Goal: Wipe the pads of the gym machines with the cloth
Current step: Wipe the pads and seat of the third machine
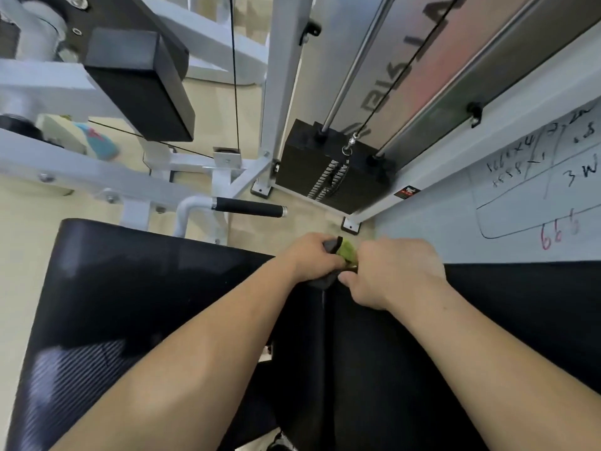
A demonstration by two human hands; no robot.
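cloth point(347, 252): green and dark grey, bunched, held between both hands above the far edge of the seat pad point(130, 288).
left hand point(312, 259): fingers curled round the cloth's dark part.
right hand point(398, 271): fingers curled, thumb pinching the cloth's green part.
upper pad point(143, 83): black block, on the white frame, far left.
handle point(248, 208): black grip, just beyond the seat pad.
weight stack point(335, 167): black, between two guide rods.
whiteboard point(536, 196): handwritten, right.

Cloth point(345, 252) mostly hidden between both hands, whiteboard point(533, 203) writing cut by right edge, seat pad point(130, 288) cropped below.
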